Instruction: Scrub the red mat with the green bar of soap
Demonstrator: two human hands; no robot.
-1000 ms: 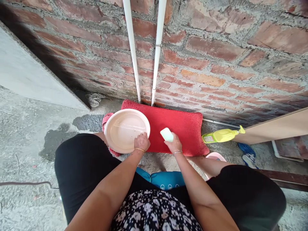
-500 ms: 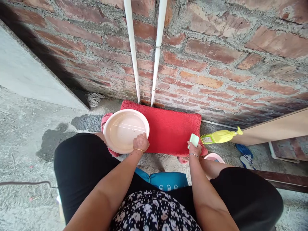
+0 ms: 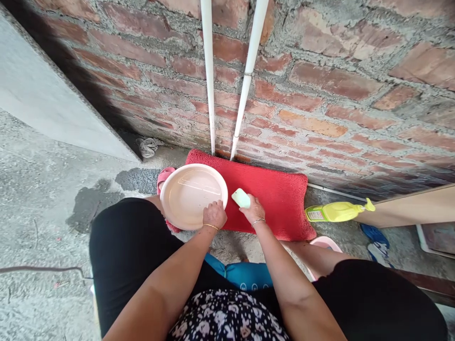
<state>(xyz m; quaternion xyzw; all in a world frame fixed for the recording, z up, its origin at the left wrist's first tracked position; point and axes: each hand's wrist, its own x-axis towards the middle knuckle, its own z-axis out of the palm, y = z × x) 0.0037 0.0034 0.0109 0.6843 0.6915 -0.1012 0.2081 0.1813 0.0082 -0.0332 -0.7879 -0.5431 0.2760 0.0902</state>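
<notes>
A pale pink basin (image 3: 188,208) with clear water in it rests on the left part of a red mat (image 3: 273,189). My left hand (image 3: 215,214) is closed over the basin's right rim. In my right hand (image 3: 255,208) is a small, flat, pale green piece (image 3: 241,198) with rounded corners and a dark dot near one end. Its underside is hidden, so I cannot tell its exact kind. My right hand is over the mat, a little to the right of the basin and apart from it.
A yellow pump bottle (image 3: 336,211) lies at the mat's right end. Behind the mat rise white pipes (image 3: 245,99) against a brick wall (image 3: 316,123). A grey slab (image 3: 64,99) leans at left, near a crumpled cloth (image 3: 148,146). Wet patches (image 3: 90,201) mark the concrete.
My right hand has moved left across the mat with the pale green piece, from the mat's right end to near the basin. My left hand stays on the rim.
</notes>
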